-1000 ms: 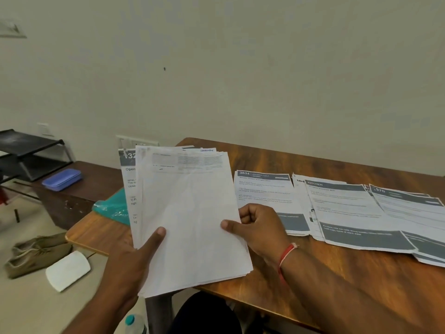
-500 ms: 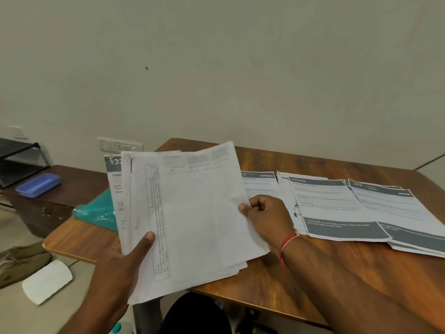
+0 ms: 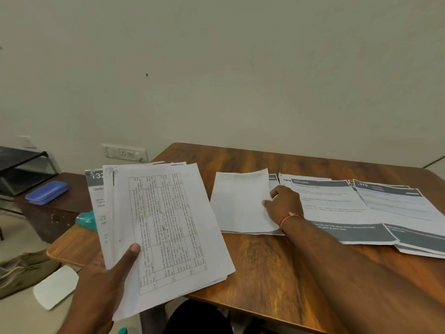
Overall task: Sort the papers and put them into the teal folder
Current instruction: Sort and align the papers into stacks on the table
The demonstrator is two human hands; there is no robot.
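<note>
The left hand grips the stack face up for reading, while the right hand pinches a sheet, grouping it beside sorted papers on the table; the folder lies behind the stack.

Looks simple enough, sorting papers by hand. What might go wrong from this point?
1. The left hand grips the fanned paper stack by one lower corner, past the table edge; sheets may slip to the floor.
2. The right hand holds a white sheet on one pile; neighbouring piles around the KITCHEN sheet overlap, so sorted groups could mix.
3. The teal folder lies mostly hidden behind the stack, near the table edge, and might get nudged off.
</note>
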